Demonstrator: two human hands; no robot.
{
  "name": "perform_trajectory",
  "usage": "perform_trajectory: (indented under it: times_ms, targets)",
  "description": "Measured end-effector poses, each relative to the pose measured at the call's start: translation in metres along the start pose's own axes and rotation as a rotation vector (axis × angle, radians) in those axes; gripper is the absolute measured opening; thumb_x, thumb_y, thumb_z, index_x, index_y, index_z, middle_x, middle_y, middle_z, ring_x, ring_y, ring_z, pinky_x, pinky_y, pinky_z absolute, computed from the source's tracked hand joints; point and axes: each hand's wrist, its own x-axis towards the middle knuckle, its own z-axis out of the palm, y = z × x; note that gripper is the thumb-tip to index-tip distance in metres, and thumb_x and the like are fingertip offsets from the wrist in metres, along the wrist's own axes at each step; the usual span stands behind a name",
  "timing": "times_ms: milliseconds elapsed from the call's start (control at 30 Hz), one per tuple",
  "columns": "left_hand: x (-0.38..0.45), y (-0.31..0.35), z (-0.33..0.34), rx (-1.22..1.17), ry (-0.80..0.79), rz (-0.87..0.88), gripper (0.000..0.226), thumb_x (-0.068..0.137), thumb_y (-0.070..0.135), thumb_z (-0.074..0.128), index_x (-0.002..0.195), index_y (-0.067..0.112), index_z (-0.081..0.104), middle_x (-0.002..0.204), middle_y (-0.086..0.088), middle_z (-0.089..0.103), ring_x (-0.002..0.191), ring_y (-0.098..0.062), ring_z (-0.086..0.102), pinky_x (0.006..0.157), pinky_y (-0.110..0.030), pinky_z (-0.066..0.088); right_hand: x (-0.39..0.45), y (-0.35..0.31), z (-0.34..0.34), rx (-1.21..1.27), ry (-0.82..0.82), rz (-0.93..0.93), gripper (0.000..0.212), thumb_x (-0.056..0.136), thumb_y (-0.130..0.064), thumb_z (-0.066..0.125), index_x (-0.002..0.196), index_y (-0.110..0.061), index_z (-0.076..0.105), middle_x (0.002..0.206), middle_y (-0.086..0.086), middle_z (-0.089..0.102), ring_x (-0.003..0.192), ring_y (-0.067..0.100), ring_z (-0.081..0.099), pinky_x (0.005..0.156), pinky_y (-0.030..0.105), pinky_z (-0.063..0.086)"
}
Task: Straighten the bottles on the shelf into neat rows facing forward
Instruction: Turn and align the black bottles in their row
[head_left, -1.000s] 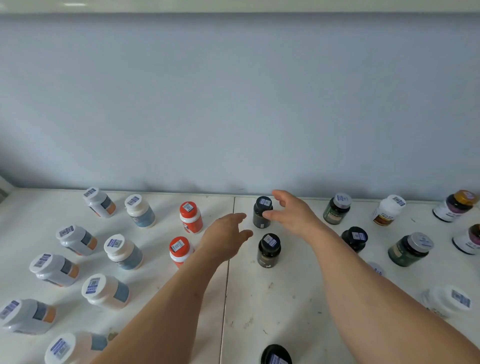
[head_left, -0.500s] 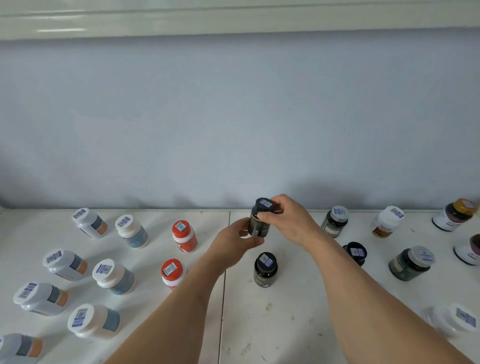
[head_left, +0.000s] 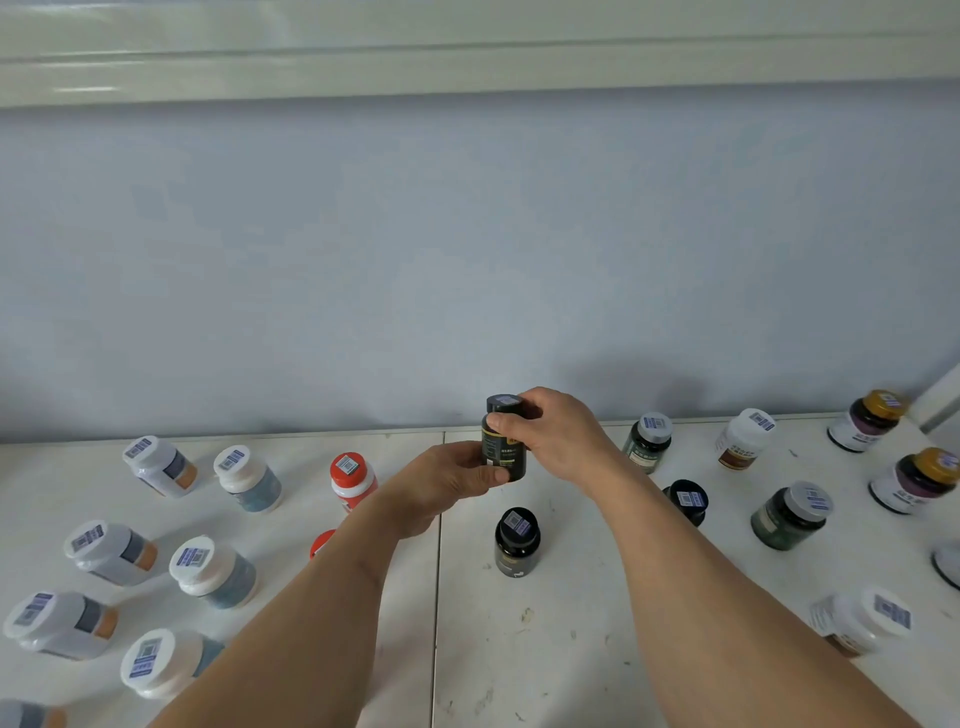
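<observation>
A black bottle (head_left: 503, 448) with a barcode sticker on its cap stands at the back of the white shelf (head_left: 561, 639), near the wall. My left hand (head_left: 447, 480) grips its lower body from the left. My right hand (head_left: 558, 434) holds its cap and shoulder from the right. A second black bottle (head_left: 517, 540) stands just in front of it, untouched. Two red-capped bottles (head_left: 352, 480) stand to the left, the nearer one mostly hidden by my left forearm.
Several white bottles (head_left: 215, 571) stand in columns on the left. On the right are green bottles (head_left: 789, 514), a black-capped bottle (head_left: 688, 501), white bottles (head_left: 744, 437) and gold-capped purple ones (head_left: 870, 421). A grey wall closes the back.
Both hands reached to the rear black bottle and closed around it. The camera tilted upward, so the shelf sits lower in view.
</observation>
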Motion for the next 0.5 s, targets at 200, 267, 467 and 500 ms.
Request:
perform_trajectory:
  times_ms: [200, 267, 467, 500]
  targets:
    - [0.002, 0.000, 0.001, -0.006, -0.017, -0.015, 0.053, 0.068, 0.048, 0.082, 0.117, 0.034, 0.067, 0.122, 0.008, 0.067, 0.122, -0.018, 0.054, 0.113, -0.046, 0.034, 0.002, 0.005, 0.000, 0.039, 0.001, 0.005, 0.041, 0.079, -0.053, 0.070, 0.106, -0.023, 0.067, 0.097, -0.010, 0.068, 0.091, 0.010, 0.064, 0.082, 0.033, 0.054]
    - [0.003, 0.001, 0.001, 0.000, -0.004, -0.005, 0.050, 0.071, 0.044, 0.081, 0.117, 0.033, 0.066, 0.120, 0.009, 0.068, 0.121, -0.017, 0.054, 0.112, -0.043, 0.035, 0.003, 0.007, 0.000, 0.049, -0.002, 0.004, 0.041, 0.080, -0.051, 0.070, 0.110, -0.023, 0.067, 0.099, -0.010, 0.068, 0.093, 0.009, 0.063, 0.082, 0.031, 0.053]
    - [0.005, -0.001, 0.005, 0.490, 0.246, -0.034, 0.056, 0.082, 0.039, 0.073, 0.134, 0.025, 0.055, 0.127, 0.007, 0.063, 0.112, -0.013, 0.059, 0.087, -0.022, 0.046, 0.006, 0.024, 0.008, 0.086, -0.013, 0.019, 0.039, 0.081, -0.040, 0.074, 0.116, -0.025, 0.063, 0.106, -0.010, 0.068, 0.099, 0.009, 0.063, 0.089, 0.031, 0.050]
    - [0.005, -0.004, 0.006, 0.664, 0.292, -0.035, 0.058, 0.084, 0.043, 0.069, 0.137, 0.025, 0.051, 0.131, 0.006, 0.061, 0.115, -0.013, 0.058, 0.091, -0.025, 0.047, 0.007, 0.028, 0.011, 0.086, -0.019, 0.032, 0.039, 0.081, -0.038, 0.074, 0.116, -0.026, 0.062, 0.107, -0.010, 0.067, 0.100, 0.010, 0.063, 0.090, 0.032, 0.050]
